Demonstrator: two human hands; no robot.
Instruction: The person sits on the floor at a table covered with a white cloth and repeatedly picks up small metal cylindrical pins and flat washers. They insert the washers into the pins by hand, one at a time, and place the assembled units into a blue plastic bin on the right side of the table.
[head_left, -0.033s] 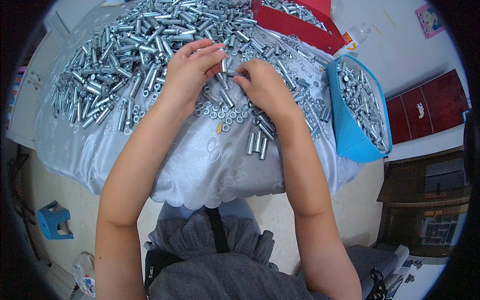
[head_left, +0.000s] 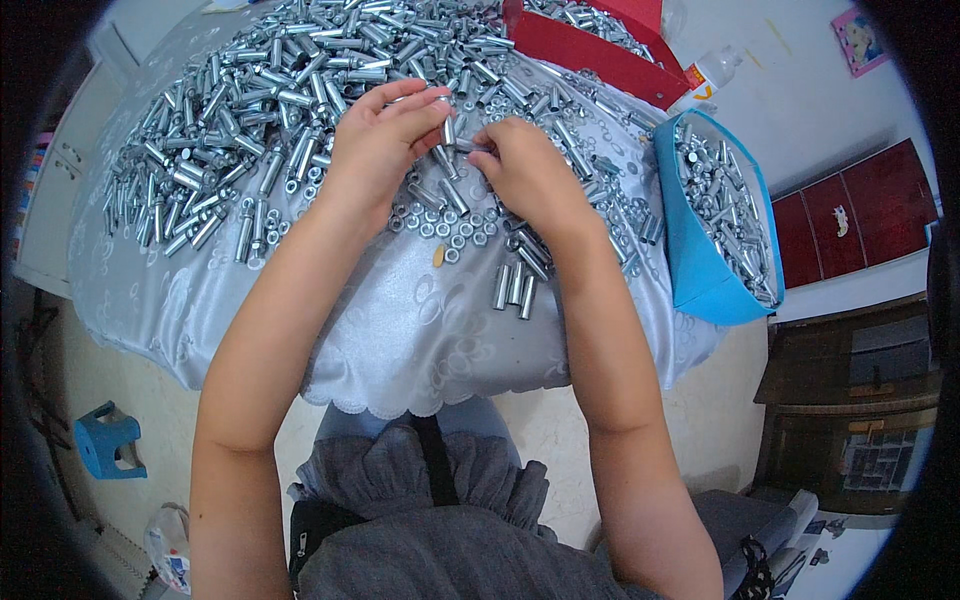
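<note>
Thumb and fingers of my left hand point(head_left: 385, 140) are closed on a shiny silver anchor bolt point(head_left: 447, 130), which points down over the table. Just to its right, my right hand point(head_left: 530, 175) has thumb and forefinger pinched at the end of a small silver metal part point(head_left: 465, 145); most of that part is hidden by the fingers. Below and between the hands lie loose metal sleeves point(head_left: 453, 197) and several hex nuts point(head_left: 458, 241). A big heap of silver anchor bolts point(head_left: 290, 95) spreads beyond and left of my left hand.
A white patterned cloth point(head_left: 400, 320) covers the table. Short metal sleeves point(head_left: 515, 290) lie beside my right forearm. On the right stands a blue bin point(head_left: 690, 270) full of bolts; behind are a red box point(head_left: 590, 65) and a clear bottle point(head_left: 712, 70). A blue stool point(head_left: 105, 440) is at lower left.
My right fingers have shifted very slightly against the small metal part. Everything else looks the same.
</note>
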